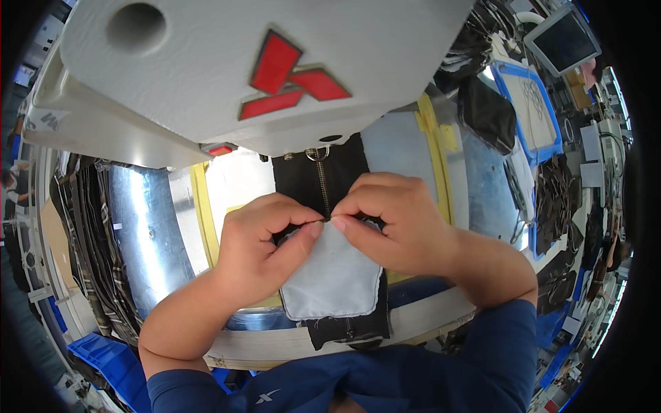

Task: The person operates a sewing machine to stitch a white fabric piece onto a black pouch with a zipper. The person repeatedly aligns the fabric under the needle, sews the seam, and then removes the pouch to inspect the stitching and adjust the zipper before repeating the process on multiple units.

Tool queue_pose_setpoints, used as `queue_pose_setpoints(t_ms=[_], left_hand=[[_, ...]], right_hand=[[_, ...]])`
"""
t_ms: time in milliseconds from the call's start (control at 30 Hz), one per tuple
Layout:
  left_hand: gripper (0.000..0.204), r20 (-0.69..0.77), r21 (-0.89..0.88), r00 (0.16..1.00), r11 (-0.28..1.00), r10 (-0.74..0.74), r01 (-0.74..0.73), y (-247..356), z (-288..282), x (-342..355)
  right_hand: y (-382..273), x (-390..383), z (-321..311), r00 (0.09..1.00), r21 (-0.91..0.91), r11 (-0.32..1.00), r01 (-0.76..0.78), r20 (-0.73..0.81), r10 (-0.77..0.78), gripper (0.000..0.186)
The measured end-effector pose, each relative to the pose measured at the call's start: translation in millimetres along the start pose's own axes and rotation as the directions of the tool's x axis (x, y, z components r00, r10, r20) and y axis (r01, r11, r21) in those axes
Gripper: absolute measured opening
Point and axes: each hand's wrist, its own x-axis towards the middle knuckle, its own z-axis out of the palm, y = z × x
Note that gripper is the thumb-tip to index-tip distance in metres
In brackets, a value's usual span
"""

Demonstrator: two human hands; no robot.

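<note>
My left hand (261,244) and my right hand (396,224) face each other, thumbs and forefingers pinched on the edge of a pale grey-blue fabric piece (330,289) where it meets a black zipper (321,182) with metal teeth. The zipper runs along dark fabric (292,179) toward a large white sewing machine head (172,82) with a red emblem. The pale piece hangs down toward me, with more black fabric (348,334) showing beneath it at the near edge. Both hands rest over the work surface below the machine, their pinched fingertips close together at the middle.
Long dark strips (89,248) lie stacked at the left above a blue crate (110,368). At the right are a black bundle (485,113), a blue-rimmed tray (558,144), dark pieces (554,206) and a screen (561,41). Yellow tape (203,220) marks the metal bed.
</note>
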Motion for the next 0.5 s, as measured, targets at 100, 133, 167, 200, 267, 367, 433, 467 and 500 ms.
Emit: queue_pose_setpoints(t_ms=[100,133,167,200,267,367,433,467,500], left_hand=[[0.009,-0.074,0.058,0.993,0.994,-0.093,0.097,-2.7,0.5,0.7],[0.010,-0.109,0.082,0.987,0.988,-0.120,0.129,-5.1,0.0,3.2],[0.011,-0.131,0.085,0.976,0.979,-0.174,0.186,-5.9,-1.9,7.9],[0.012,-0.153,0.082,0.961,0.966,-0.231,0.245,-8.3,-2.2,11.4],[0.014,-0.150,0.098,0.930,0.930,-0.337,0.353,-12.5,-7.3,23.7],[0.016,-0.134,0.184,0.939,0.923,-0.317,0.338,-23.9,-15.0,50.6],[0.021,-0.179,0.284,0.983,0.955,-0.036,0.087,-27.8,-14.1,60.9],[0.026,-0.131,0.481,0.984,0.860,-0.125,0.173,-34.7,-16.8,62.1],[0.027,-0.130,0.488,0.988,0.862,-0.084,0.138,-40.3,-17.8,63.0]], right_hand=[[2.8,3.7,2.3,0.999,-0.106,0.994,0.026,-0.030,-0.029,0.006],[3.6,6.9,2.5,0.998,-0.148,0.988,0.032,-0.044,-0.038,0.007],[4.9,11.7,2.5,0.998,-0.181,0.983,0.035,-0.051,-0.045,0.008],[8.3,15.7,3.5,0.997,-0.215,0.976,0.034,-0.055,-0.047,0.009],[17.7,27.6,2.1,0.998,-0.274,0.961,0.035,-0.036,-0.047,0.012],[33.8,50.5,-4.2,1.000,-0.325,0.946,-0.006,0.012,0.010,0.016],[35.4,63.3,-7.8,0.996,-0.343,0.936,-0.084,-0.002,0.089,0.018],[39.0,65.3,-7.3,0.998,-0.359,0.931,-0.061,-0.002,0.065,0.019],[46.8,65.9,-7.0,0.999,-0.378,0.925,-0.044,-0.007,0.045,0.021]])
